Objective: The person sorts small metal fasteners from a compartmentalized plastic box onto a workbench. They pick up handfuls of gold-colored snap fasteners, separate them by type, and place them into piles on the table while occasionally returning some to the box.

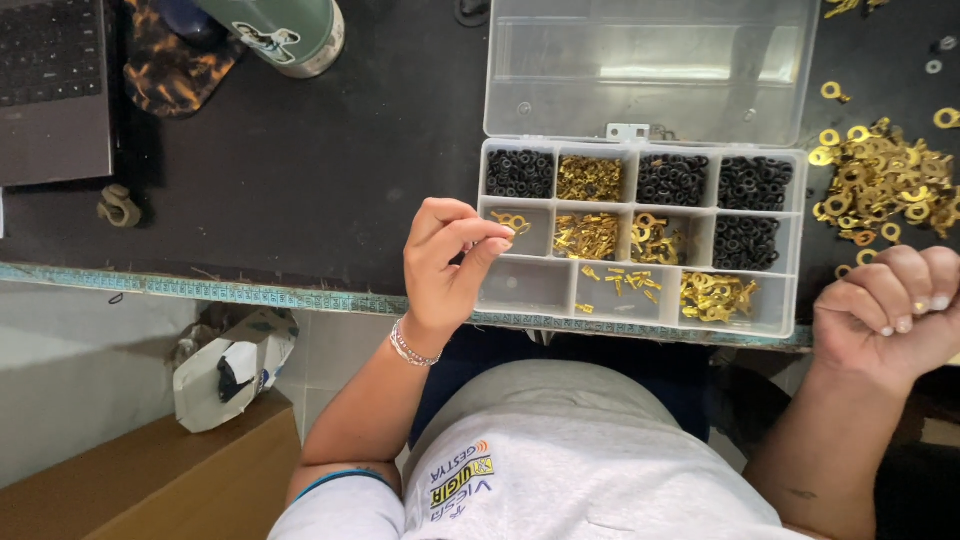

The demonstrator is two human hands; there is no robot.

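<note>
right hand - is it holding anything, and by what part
The right hand is closed in a loose fist around small gold ring terminals; only a glint shows between the fingers, so the exact hold cannot be told.

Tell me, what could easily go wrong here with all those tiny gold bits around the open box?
The left hand pinches something small over the compartment box; a slip could drop it into the wrong compartment. The box sits at the table edge, so a nudge might tip it off. The loose pile of gold ring terminals lies unboxed near the right hand, which is closed around some pieces; a sweep of the wrist could scatter them.
</note>
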